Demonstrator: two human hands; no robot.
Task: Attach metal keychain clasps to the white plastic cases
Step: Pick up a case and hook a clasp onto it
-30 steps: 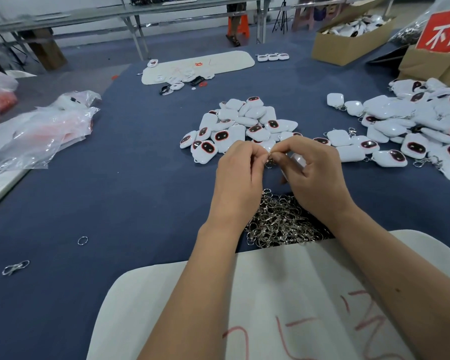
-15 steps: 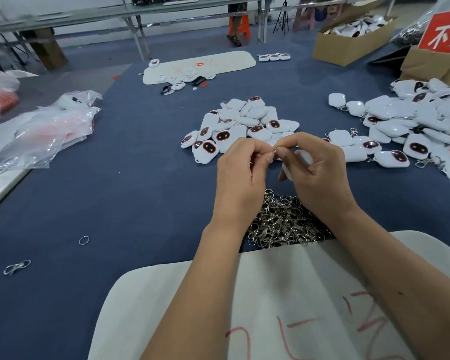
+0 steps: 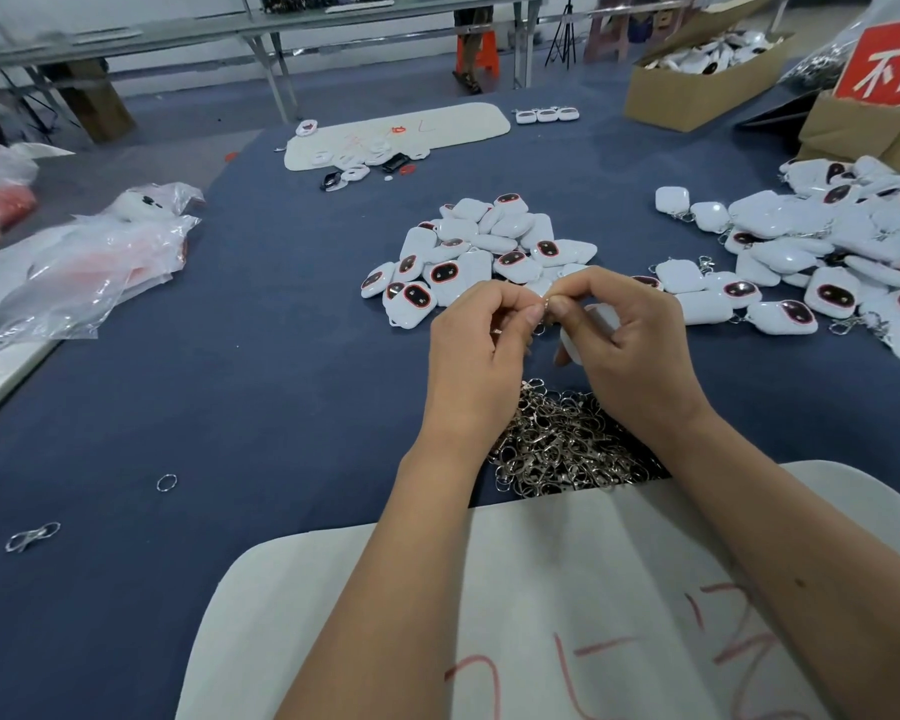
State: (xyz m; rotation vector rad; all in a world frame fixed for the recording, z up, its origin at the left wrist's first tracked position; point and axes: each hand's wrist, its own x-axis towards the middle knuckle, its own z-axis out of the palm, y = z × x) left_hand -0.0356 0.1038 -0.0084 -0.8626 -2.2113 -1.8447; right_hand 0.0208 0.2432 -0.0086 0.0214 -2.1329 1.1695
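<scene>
Above the blue table my left hand [image 3: 476, 350] and my right hand [image 3: 627, 345] meet fingertip to fingertip. Between them they pinch a small metal clasp ring [image 3: 545, 307]. A white plastic case [image 3: 596, 324] is tucked in my right hand's curled fingers, mostly hidden. Just below the hands lies a heap of metal keychain clasps [image 3: 562, 441]. Behind the hands sits a pile of white cases with dark oval windows [image 3: 476, 252]. At the right lies a larger spread of cases with clasps on them [image 3: 822, 262].
A white pad with red marks [image 3: 567, 615] lies under my forearms at the near edge. A loose ring [image 3: 166, 482] and a loose clasp [image 3: 32, 536] lie at the near left. Clear plastic bags [image 3: 89, 272] sit at the left, cardboard boxes [image 3: 697, 90] at the far right.
Both hands have risen slightly and come closer together around the ring. The case in my right hand shows a little more.
</scene>
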